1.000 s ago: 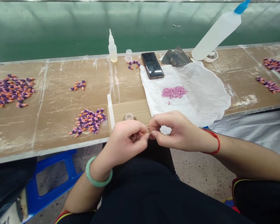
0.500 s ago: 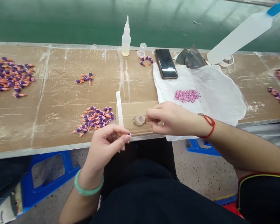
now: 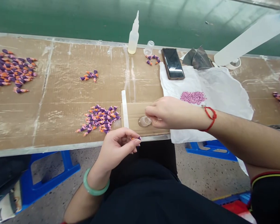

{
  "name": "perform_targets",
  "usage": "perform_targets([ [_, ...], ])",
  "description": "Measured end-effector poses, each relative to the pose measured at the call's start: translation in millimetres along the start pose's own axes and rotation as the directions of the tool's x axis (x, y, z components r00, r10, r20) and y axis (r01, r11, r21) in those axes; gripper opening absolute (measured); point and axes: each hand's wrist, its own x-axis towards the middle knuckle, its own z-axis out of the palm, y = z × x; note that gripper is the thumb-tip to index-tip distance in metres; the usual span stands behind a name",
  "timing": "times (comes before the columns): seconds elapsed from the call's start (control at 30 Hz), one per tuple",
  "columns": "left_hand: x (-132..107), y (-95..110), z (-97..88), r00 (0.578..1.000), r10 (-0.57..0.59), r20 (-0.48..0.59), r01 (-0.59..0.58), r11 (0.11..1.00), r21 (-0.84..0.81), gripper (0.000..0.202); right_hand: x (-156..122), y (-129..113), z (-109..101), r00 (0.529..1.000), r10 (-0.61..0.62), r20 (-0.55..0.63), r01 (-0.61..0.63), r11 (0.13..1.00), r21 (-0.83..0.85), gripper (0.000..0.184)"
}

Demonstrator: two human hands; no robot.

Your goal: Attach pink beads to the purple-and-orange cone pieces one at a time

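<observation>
Between thumb and fingers, my left hand (image 3: 120,146) pinches a small purple-and-orange figurine (image 3: 136,138) just off the table's front edge. My right hand (image 3: 163,112) is closed in a pinch beside a small clear round dish (image 3: 144,121); whatever its fingertips hold is hidden or too small to make out. The dish rests on a cardboard piece (image 3: 135,109), with a white strip (image 3: 124,107) along its left side. A pile of similar purple, pink and orange figurines (image 3: 101,118) lies left of the strip. Tiny pink pieces (image 3: 193,97) are spread on a white cloth (image 3: 219,90) behind my right wrist.
A dropper bottle (image 3: 133,37), a clear cap (image 3: 149,47) and a phone (image 3: 173,63) stand or lie at the back. Dark sheets (image 3: 198,58) and a large white bottle (image 3: 249,40) are at back right. More figurines (image 3: 11,70) cover the far left.
My right hand has moved slightly left relative to the dish, its fingertips now at the dish's rim. My left hand still holds the figurine. The whole view has shifted a little.
</observation>
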Motion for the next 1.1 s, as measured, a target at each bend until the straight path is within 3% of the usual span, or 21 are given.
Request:
perform_targets([
  [0.07, 0, 1, 2.6, 1.0, 0.018, -0.02, -0.019, 0.996, -0.084, 0.01, -5, -1, -4, 0.997, -0.007, -0.076, 0.017, 0.991, 0.134, 0.022],
  [0.13, -1, 2, 6.7, 0.997, 0.061, -0.047, -0.069, 0.978, -0.195, 0.009, -11, -5, -7, 0.991, 0.014, -0.132, 0.038, 0.923, 0.383, 0.019],
  [0.23, -4, 6, 15.1, 0.989, 0.132, -0.061, -0.144, 0.934, -0.327, 0.007, -22, -16, -7, 0.992, 0.086, -0.09, 0.014, 0.643, 0.766, 0.011],
  [0.3, -6, 8, 21.3, 0.986, 0.159, -0.046, -0.164, 0.917, -0.363, 0.007, -28, -25, -5, 0.994, 0.1, -0.045, -0.006, 0.46, 0.888, 0.011],
  [0.4, -11, 11, 29.5, 0.984, 0.177, -0.037, -0.178, 0.91, -0.374, 0.008, -36, -34, -2, 0.995, 0.084, -0.046, 0.014, 0.349, 0.937, 0.013],
  [1.1, -20, 17, 54.3, 0.962, 0.269, -0.055, -0.274, 0.925, -0.265, 0.009, -69, -48, -4, 0.943, 0.152, -0.295, 0.162, 0.564, 0.81, 0.009],
])
